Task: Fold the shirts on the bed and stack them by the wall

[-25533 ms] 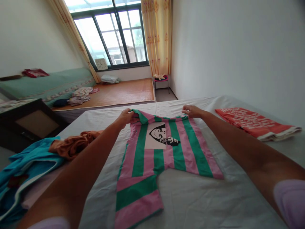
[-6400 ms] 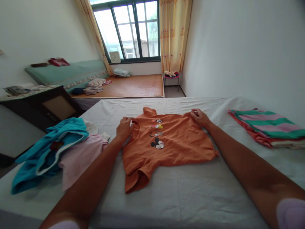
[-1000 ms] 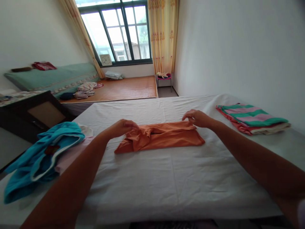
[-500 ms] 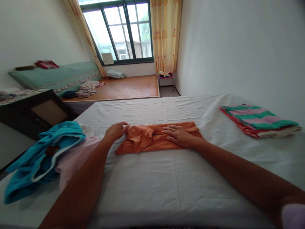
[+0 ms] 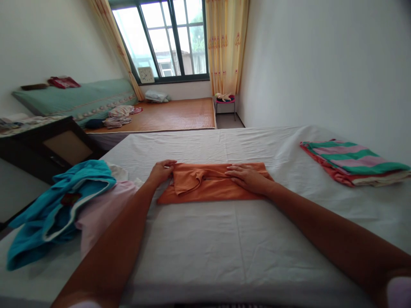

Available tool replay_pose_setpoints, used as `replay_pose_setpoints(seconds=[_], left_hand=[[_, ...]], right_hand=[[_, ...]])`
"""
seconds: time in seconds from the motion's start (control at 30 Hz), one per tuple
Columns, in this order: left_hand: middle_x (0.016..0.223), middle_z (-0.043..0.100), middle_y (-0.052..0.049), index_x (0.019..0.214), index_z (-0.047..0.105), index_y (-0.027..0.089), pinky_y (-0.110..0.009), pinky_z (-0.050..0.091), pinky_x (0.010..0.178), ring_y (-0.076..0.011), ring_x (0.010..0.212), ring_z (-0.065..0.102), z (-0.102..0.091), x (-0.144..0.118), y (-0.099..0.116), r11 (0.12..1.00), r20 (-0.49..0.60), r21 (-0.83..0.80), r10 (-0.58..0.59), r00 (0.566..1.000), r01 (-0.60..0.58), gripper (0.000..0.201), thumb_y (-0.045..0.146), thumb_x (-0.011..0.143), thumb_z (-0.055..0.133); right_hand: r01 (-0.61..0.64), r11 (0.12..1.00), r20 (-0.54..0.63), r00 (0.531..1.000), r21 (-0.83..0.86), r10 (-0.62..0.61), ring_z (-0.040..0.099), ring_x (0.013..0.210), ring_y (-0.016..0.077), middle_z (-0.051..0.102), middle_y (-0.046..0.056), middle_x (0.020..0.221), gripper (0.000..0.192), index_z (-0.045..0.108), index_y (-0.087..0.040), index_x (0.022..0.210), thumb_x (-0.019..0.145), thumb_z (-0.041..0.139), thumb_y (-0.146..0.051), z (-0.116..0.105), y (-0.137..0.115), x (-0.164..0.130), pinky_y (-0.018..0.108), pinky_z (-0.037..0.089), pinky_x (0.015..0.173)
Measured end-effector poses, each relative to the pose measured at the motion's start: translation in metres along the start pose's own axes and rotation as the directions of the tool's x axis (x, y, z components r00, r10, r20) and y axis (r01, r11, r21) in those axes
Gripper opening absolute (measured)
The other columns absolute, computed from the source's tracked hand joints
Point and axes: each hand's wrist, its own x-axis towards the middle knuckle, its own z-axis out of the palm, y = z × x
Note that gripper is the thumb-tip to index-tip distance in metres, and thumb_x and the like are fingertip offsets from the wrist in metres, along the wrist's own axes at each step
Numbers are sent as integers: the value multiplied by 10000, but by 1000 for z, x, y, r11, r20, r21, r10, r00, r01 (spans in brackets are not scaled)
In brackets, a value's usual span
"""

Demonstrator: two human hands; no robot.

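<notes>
An orange shirt [image 5: 189,182] lies folded into a long strip on the white sheet, with a sleeve-like flap turned over its left part. My left hand [image 5: 162,171] is at the shirt's far left corner, fingers and thumb closed on the edge. Flat on the right part of the shirt rests my right hand [image 5: 248,177], its fingers stretched out to the left and nothing gripped. The shirt's fabric under my right palm is hidden.
On the left lie a crumpled blue garment [image 5: 85,184] and a pink cloth [image 5: 102,205]. A folded stack with a green-and-pink striped garment [image 5: 356,156] sits at the right. Beyond the white sheet [image 5: 199,252] stand a dark cabinet [image 5: 67,145] and a mat-covered bed [image 5: 173,113].
The flap on the shirt's left part lies flatter and smoother now. My left hand has stayed at the far left corner, and my right hand has shifted slightly to the right.
</notes>
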Motion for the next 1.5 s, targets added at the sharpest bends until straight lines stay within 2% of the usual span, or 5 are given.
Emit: replay_pose_setpoints(seconds=[0.23, 0.47, 1.0, 1.27, 1.5], left_hand=[[1041, 667, -72, 1020, 720, 218, -315, 515, 828, -205, 948, 624, 21, -24, 20, 778, 147, 411, 458, 876, -476, 299, 334, 887, 479], [1143, 669, -68, 1111, 712, 250, -376, 431, 1009, -237, 1100, 570, 38, -44, 34, 692, 658, 265, 378, 651, -671, 328, 444, 902, 550], [1545, 386, 27, 1414, 477, 412, -502, 195, 1180, -298, 1435, 294, 52, -55, 20, 584, 766, 291, 332, 550, -758, 449, 467, 971, 432], [1509, 443, -4, 1358, 559, 359, -484, 235, 1178, -280, 1423, 335, 50, -57, 27, 688, 716, 178, 400, 572, -704, 440, 479, 939, 496], [1199, 685, -133, 1115, 703, 164, -431, 437, 1030, -269, 1168, 605, 23, -32, 31, 928, 37, -197, 330, 943, -317, 518, 592, 888, 517]], right_hand=[[27, 998, -14, 1000, 64, -26, 538, 1204, 240, 650, 56, 1280, 313, 710, -288, 1174, 961, 489, -350, -8, 18, -4, 440, 409, 1050], [-127, 982, 78, 990, 143, 117, 600, 1131, 234, 699, 56, 1182, 337, 768, -245, 971, 933, 489, -429, -31, 47, -14, 379, 426, 1008], [-556, 816, 22, 828, 156, 560, 546, 649, 152, 613, -2, 688, 200, 578, -197, 733, 709, 629, -388, -50, 82, -36, 247, 397, 553], [-611, 539, 110, 714, 580, 691, 670, 930, 247, 693, 128, 1046, 576, 471, -166, 1231, 753, 705, -385, -39, 49, -44, 335, 566, 757], [-426, 673, -26, 834, 604, 551, 638, 839, 195, 636, 30, 945, 631, 447, -232, 1332, 766, 672, -394, -71, 9, -7, 296, 545, 709]])
